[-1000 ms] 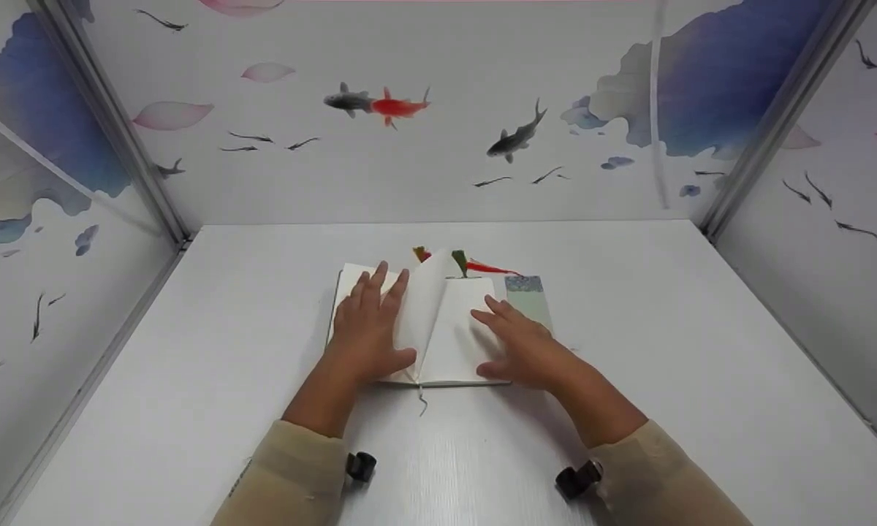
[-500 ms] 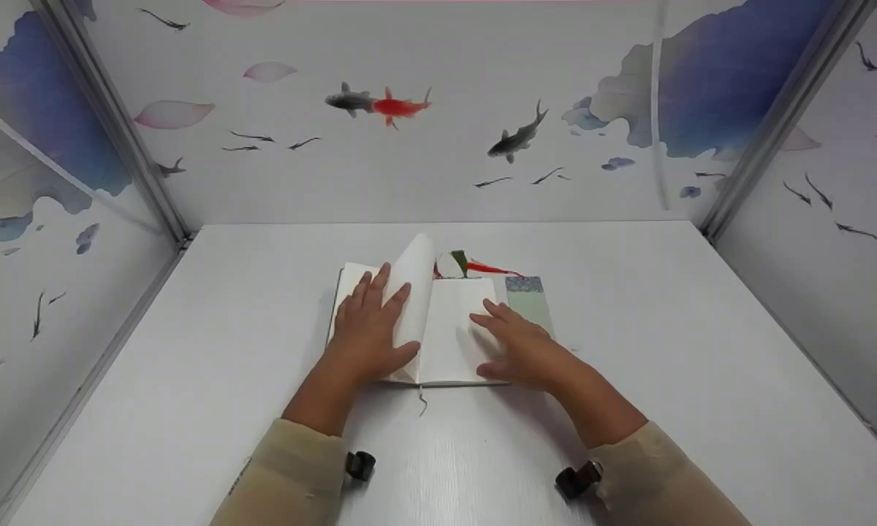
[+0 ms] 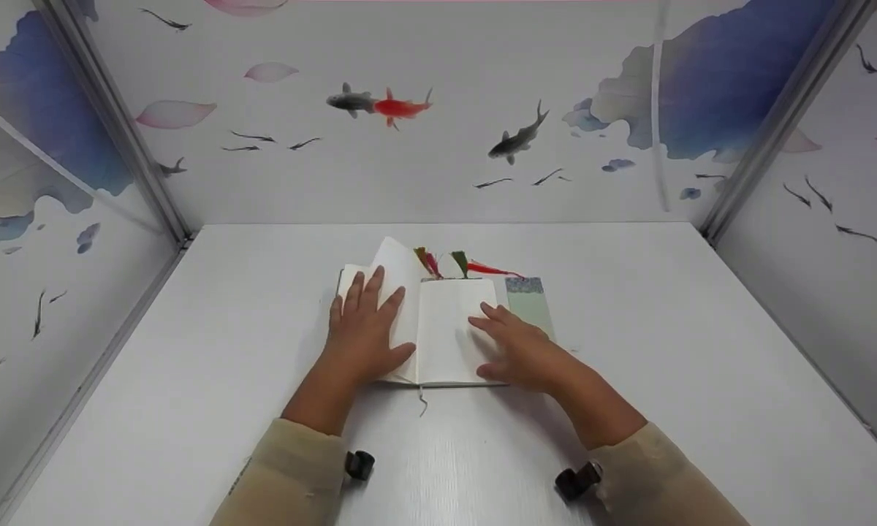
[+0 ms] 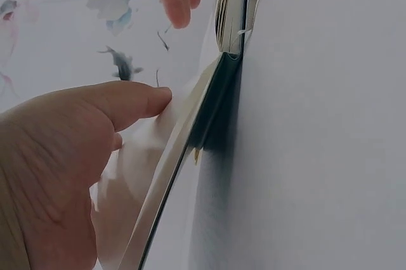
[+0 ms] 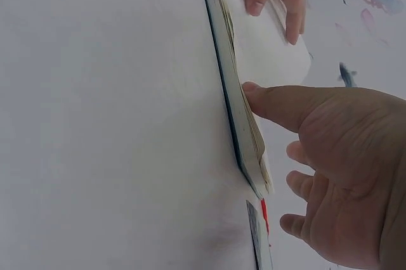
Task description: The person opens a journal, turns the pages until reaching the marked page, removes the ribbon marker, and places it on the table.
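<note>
An open notebook (image 3: 449, 336) with blank cream pages and a dark green cover lies on the white table. My left hand (image 3: 362, 332) presses on its left page, fingers spread and fairly straight, the thumb near the spine. One loose page (image 3: 393, 257) stands up a little beyond those fingertips. On the right page rests my right hand (image 3: 522, 347), fingers extended, with its thumb (image 5: 266, 102) touching the page edge in the right wrist view. A thin ribbon (image 3: 423, 402) hangs out at the spine's bottom. Neither hand grips anything.
A pale green card or booklet (image 3: 528, 301) with a patterned top band lies partly under the right hand. Red and green tassels (image 3: 462, 264) stick out past the notebook's top edge. Walls printed with fish (image 3: 402, 108) enclose the table (image 3: 665, 329) at back and sides.
The raised page has swung over from right to left and now lies lower beneath my left hand, baring the right page. My left hand has shifted slightly left; the right has hardly moved.
</note>
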{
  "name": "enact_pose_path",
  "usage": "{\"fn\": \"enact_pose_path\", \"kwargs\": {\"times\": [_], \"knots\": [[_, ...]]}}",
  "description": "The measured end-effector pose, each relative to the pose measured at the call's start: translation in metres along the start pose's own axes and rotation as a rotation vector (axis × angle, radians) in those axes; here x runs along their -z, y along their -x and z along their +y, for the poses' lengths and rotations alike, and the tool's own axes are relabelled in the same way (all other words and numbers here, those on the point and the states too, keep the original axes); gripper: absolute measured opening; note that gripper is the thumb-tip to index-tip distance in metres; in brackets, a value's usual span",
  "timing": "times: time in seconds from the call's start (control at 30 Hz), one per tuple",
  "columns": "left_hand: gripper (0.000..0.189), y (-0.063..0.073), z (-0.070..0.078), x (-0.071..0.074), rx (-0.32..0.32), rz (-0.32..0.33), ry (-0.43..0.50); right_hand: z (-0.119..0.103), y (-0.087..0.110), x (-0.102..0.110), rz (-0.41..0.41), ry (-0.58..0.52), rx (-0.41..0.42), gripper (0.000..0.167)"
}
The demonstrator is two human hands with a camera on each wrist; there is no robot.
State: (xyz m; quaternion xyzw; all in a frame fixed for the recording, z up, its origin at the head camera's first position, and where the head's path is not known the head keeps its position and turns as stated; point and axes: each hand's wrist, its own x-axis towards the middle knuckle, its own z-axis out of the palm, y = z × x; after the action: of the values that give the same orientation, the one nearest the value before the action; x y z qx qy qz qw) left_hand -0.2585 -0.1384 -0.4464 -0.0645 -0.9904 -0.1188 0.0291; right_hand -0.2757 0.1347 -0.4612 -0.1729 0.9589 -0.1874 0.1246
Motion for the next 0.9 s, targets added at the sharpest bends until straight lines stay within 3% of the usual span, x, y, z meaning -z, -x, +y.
{"fn": "enact_pose_path", "kwargs": {"times": [0.4,0.9], "knots": [[0.090,0.000,-0.002,-0.005,0.056,-0.036,-0.021,0.001,-0.002,-0.001,-0.005,0.034,0.021,0.086],[0.072,0.000,-0.009,-0.013,0.026,-0.238,0.073,-0.001,-0.001,0.000,-0.039,0.057,0.017,0.079]]}}
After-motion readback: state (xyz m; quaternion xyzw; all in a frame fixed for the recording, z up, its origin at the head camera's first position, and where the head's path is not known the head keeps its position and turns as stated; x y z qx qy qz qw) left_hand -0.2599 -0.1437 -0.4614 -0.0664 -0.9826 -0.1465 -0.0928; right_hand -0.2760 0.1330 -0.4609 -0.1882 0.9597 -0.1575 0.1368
